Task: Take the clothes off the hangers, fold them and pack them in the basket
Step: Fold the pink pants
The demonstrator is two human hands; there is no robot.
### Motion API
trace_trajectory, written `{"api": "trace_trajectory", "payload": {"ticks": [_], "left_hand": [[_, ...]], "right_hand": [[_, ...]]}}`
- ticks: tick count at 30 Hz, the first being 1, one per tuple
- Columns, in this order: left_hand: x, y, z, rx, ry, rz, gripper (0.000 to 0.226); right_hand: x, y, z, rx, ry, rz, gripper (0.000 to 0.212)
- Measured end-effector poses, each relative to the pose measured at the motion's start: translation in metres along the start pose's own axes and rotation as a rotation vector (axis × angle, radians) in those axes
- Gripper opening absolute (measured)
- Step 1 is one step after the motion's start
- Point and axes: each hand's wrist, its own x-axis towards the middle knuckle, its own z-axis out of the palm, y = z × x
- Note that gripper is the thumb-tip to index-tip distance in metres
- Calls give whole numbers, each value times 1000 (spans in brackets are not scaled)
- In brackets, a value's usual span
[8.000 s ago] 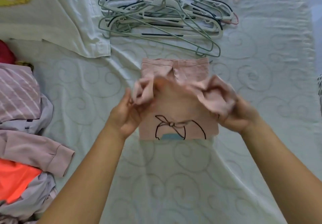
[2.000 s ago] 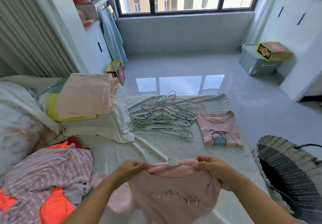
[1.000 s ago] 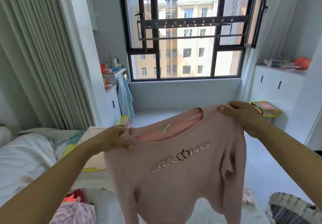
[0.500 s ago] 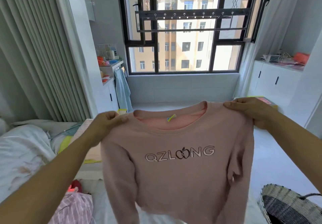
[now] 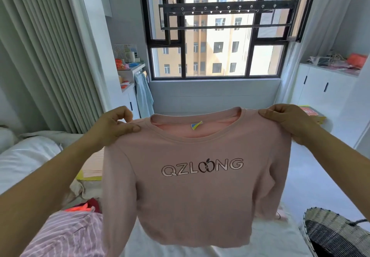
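sweatshirt: pink long-sleeve sweatshirt (image 5: pixel 192 186), round neck, "QZLOONG" printed across the chest, small blue-yellow tag inside the collar. Held up in the air at mid-frame, front facing the camera, hanging flat, both sleeves dangling down along the sides.
left hand: left hand (image 5: pixel 113 127) pinches the left shoulder seam, thumb on the front, fingers curled behind the fabric. Arm stretched forward from the near left.
right hand: right hand (image 5: pixel 288 123) grips the right shoulder the same way, thumb on the front, the rest behind. Arm comes in from the near right.
basket: woven basket (image 5: pixel 332 230) at the near right, below the shirt's level, apart from it.
pile: striped garment (image 5: pixel 66 234) and an orange piece (image 5: pixel 79 209) on the bed at the near left.
vs 0.5 s ago: same grip on both shoulders; shirt now squarer and flatter, collar level, right sleeve no longer bunched.
vs 8 s ago: then the hands were folding a smaller pink top on the bed; camera now raised toward the window (image 5: pixel 218 36).
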Motion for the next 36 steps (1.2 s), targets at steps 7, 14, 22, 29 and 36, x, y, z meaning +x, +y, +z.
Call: {"api": "trace_trajectory", "payload": {"ticks": [7,14,22,29,36], "left_hand": [[-2,-18,-2,96,11,-82,18],[-21,-45,40,-160,241,-155,25],[-14,-41,56,-180,136,-148,19],[-29,-72,50,-1,-386,-387,32],[-56,-106,66,-269,-128,-465,37]], "right_hand": [[-2,3,10,-50,-66,16,17],[1,-3,18,-9,-69,-32,20],[9,-2,9,16,1,-41,17],[6,3,9,56,-7,-24,17],[8,22,20,105,-56,20,35]]}}
